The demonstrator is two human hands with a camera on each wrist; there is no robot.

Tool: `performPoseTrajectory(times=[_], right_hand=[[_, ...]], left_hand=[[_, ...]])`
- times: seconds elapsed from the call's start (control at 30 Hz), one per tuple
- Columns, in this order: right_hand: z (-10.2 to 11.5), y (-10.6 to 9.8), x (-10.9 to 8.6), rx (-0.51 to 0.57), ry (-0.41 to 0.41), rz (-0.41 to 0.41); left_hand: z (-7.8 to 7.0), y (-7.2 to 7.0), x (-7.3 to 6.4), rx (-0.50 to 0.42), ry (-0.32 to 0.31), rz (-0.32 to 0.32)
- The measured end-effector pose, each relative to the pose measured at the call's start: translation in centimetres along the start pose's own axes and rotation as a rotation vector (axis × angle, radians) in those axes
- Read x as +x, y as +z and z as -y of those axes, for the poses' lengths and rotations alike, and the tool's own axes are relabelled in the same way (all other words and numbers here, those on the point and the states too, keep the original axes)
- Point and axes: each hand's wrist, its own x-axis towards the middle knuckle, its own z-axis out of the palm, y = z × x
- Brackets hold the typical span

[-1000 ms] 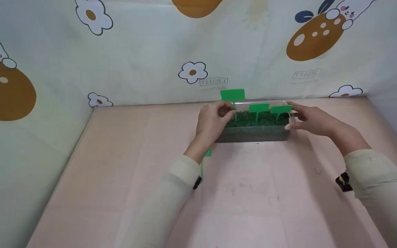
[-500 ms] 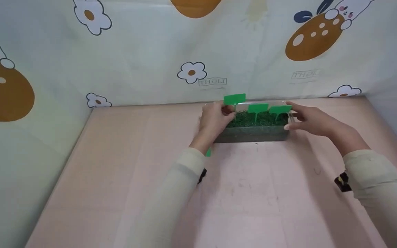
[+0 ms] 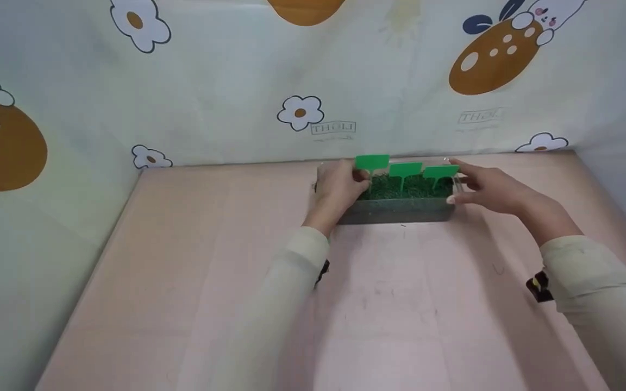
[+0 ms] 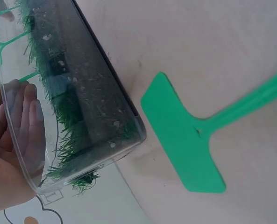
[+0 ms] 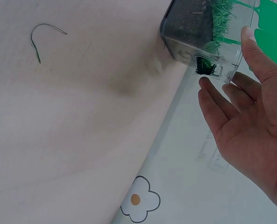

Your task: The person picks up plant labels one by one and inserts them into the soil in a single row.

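Observation:
A clear box planter point(image 3: 400, 210) with dark soil and green artificial grass point(image 3: 416, 187) stands at the back of the table. My left hand point(image 3: 337, 184) pinches the stem of a green plant label point(image 3: 373, 162) whose lower end is down in the grass at the left. Two more green labels, a middle one point(image 3: 405, 169) and a right one point(image 3: 440, 171), stand upright in the grass. At the planter's right end my right hand point(image 3: 489, 187) holds the corner, thumb in front and fingers behind. In the left wrist view my left fingers point(image 4: 28, 107) show through the clear wall.
Another green label point(image 4: 180, 140) lies on the table in front of the planter, hidden by my left arm in the head view. A thin curved strand point(image 5: 41, 30) lies right of it. A printed curtain point(image 3: 226, 98) hangs close behind the planter.
My left hand has moved slightly down with the label, which now sits lower in the grass, its top nearer the other labels' height. My right hand has stayed at the planter's end.

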Motion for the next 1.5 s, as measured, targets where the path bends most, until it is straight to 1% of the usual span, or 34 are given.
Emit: performPoseTrajectory(times=[0.2, 0.33, 0.5, 0.57, 0.7, 0.93, 1.13, 1.27, 1.5], right_hand=[[0.01, 0.05, -0.02, 0.005, 0.009, 0.001], [0.02, 0.08, -0.06, 0.013, 0.012, 0.005], [0.0, 0.13, -0.07, 0.022, 0.023, 0.006], [0.01, 0.13, -0.08, 0.023, 0.024, 0.006], [-0.05, 0.12, -0.12, 0.021, 0.022, 0.006], [-0.1, 0.09, -0.09, 0.035, 0.007, 0.007], [0.14, 0.06, -0.14, 0.045, 0.026, 0.013], [0.14, 0.09, -0.14, 0.049, 0.024, 0.013], [0.14, 0.12, -0.2, 0.054, 0.026, 0.016]], left_hand=[[0.32, 0.33, -0.01, 0.011, -0.035, 0.016], [0.33, 0.46, 0.0, 0.061, -0.048, 0.03], [0.28, 0.62, 0.08, 0.113, -0.085, 0.048], [0.23, 0.64, 0.1, 0.11, -0.098, 0.062], [0.13, 0.67, 0.14, 0.075, -0.123, 0.088], [0.12, 0.78, 0.37, 0.111, -0.139, 0.097], [0.03, 0.62, 0.59, 0.099, -0.19, 0.135], [0.01, 0.66, 0.75, 0.099, -0.223, 0.161], [-0.03, 0.81, 0.83, 0.131, -0.239, 0.167]])
